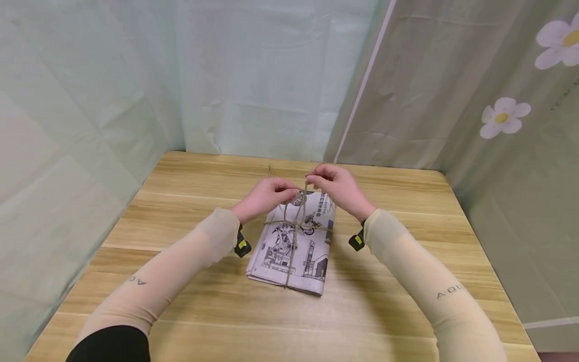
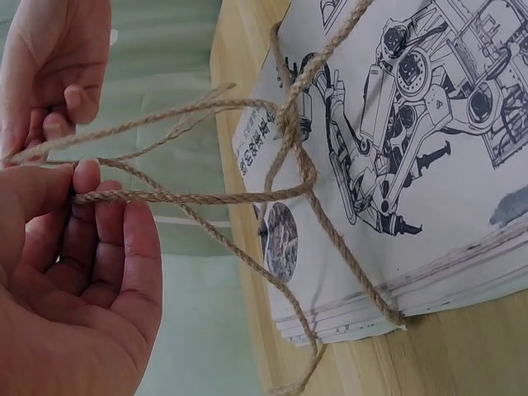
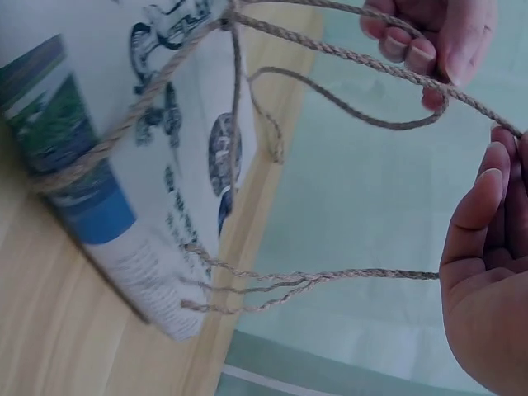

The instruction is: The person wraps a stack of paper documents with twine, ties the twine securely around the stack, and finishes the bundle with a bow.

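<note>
- Two bare hands are working over a folded newspaper bundle (image 1: 271,254), which is lying flat on the wooden table (image 1: 203,322), near its middle and in front of the person.
- Brown twine (image 1: 296,225) is running round the bundle both lengthwise and crosswise; its strands are crossing in a knot-like tangle on the upper face.
- The left hand (image 1: 269,195) is pinching a strand of that twine between thumb and fingers, above the bundle's far end.
- The right hand (image 1: 339,187) is likewise pinching twine, slightly higher and just beside the left; in the right wrist view a small gap is showing between their fingertips.
- Between the tangle and the hands, several strands are stretching up off the paper; one is sagging in a loose curve.
- A frayed end (image 3: 272,301) is splitting into thin strands near the bundle's edge and passing behind the right hand.
- The upper sheet is showing line drawings of machinery, printed characters and, along one side, a coloured picture (image 3: 70,148).
- Pale sleeves (image 1: 174,274) are covering both forearms; a dark strapped device (image 1: 243,246) is sitting at each wrist.
- Behind the table, pale curtains (image 1: 276,75) are hanging; the right-hand one is bearing white flowers (image 1: 501,118).
</note>
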Demonstrator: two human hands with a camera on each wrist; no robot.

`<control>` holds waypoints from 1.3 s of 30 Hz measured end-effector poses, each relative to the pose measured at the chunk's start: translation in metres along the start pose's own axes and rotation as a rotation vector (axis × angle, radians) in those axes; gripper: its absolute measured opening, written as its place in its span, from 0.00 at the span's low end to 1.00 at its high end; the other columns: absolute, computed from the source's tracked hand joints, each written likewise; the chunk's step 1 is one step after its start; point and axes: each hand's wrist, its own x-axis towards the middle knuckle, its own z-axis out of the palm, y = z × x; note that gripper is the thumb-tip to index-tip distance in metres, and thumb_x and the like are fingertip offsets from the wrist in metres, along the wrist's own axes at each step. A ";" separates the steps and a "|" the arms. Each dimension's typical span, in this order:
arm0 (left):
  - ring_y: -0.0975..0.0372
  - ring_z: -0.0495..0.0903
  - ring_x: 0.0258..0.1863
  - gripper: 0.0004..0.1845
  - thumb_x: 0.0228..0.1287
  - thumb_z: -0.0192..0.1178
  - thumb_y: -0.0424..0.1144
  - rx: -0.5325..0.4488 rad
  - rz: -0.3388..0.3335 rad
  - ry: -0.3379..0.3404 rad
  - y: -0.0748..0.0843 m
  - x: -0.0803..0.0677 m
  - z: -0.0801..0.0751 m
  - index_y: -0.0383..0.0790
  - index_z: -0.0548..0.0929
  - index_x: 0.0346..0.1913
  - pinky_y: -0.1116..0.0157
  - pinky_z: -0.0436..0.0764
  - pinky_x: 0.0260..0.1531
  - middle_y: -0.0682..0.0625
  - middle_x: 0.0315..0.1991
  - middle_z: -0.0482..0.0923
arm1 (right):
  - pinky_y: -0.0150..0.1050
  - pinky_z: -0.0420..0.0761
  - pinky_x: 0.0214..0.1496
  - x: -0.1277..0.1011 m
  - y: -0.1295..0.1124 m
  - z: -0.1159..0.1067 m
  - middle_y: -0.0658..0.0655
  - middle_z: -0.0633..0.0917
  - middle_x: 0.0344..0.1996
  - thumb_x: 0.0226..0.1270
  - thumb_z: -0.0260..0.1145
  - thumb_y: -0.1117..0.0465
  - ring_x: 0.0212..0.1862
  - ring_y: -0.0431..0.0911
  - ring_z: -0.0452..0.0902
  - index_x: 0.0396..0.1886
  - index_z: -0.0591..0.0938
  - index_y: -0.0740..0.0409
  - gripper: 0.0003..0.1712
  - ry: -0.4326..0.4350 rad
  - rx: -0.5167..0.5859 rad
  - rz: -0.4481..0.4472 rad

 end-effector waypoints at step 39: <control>0.56 0.77 0.36 0.14 0.74 0.62 0.46 -0.165 -0.103 0.016 -0.006 -0.007 0.008 0.37 0.85 0.45 0.44 0.77 0.49 0.39 0.39 0.80 | 0.46 0.80 0.59 0.002 0.049 0.027 0.56 0.86 0.51 0.72 0.60 0.67 0.57 0.52 0.80 0.53 0.85 0.57 0.14 -0.298 -0.131 0.067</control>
